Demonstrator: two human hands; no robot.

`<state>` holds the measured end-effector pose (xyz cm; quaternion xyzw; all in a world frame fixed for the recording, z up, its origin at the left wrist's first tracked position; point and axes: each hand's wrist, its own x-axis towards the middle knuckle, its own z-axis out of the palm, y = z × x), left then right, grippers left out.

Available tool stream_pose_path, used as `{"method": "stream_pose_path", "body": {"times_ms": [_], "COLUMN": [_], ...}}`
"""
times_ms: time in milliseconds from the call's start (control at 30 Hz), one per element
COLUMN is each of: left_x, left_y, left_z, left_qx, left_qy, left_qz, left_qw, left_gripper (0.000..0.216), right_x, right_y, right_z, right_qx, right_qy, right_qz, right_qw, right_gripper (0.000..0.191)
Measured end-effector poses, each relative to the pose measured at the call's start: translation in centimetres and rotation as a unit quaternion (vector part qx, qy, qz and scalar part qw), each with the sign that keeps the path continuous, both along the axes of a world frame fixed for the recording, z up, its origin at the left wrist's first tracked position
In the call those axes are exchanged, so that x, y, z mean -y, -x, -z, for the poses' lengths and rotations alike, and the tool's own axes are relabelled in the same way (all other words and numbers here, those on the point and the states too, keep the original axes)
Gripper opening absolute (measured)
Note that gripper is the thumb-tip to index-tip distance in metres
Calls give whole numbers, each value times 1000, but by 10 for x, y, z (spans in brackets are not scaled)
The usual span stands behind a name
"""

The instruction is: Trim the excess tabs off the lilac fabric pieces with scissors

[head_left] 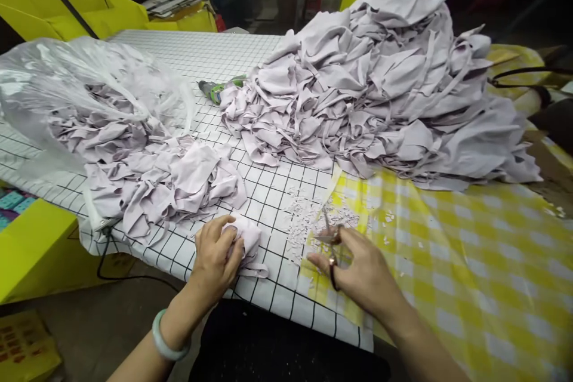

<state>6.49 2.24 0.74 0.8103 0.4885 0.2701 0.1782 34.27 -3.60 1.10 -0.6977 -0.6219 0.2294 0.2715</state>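
Observation:
My left hand point(218, 250) is closed on a small pale lilac fabric piece point(248, 239) near the table's front edge, its fingers curled over the cloth. In my right hand point(358, 268) is a pair of scissors point(330, 239), with fingers through the dark handles and the blades apart. Tiny fabric snippets point(299, 221) lie scattered beneath and around the scissors. Beyond my left hand is a heap of cut fabric pieces point(179, 176), spilling from a clear plastic bag point(58, 71). A much larger pile of the same cloth point(367, 89) rises behind the scissors.
The table carries a white grid-patterned cloth point(264, 191), with a yellow checked cloth point(465, 250) on the right. A green and grey tool point(212, 91) sits against the large pile. Yellow boxes point(36, 245) stand at the left, where a black cord point(101, 259) hangs.

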Motion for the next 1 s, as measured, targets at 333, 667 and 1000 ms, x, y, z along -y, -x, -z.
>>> {"method": "stream_pose_path", "body": {"times_ms": [333, 667, 1000], "left_x": [25, 22, 9], "left_y": [10, 32, 8], "left_z": [-28, -48, -51], "left_qx": [227, 326, 455], "left_qy": [120, 271, 295], "left_qz": [-7, -29, 50], "left_qw": [966, 905, 839], "left_gripper": [24, 23, 29], "right_x": [-36, -78, -55], "right_y": [101, 140, 156], "right_z": [1, 3, 16], "right_qx": [-262, -508, -574], "right_qy": [-9, -68, 106], "right_qz": [-110, -51, -60], "right_qw": [959, 857, 810], "right_gripper": [36, 21, 38]}}
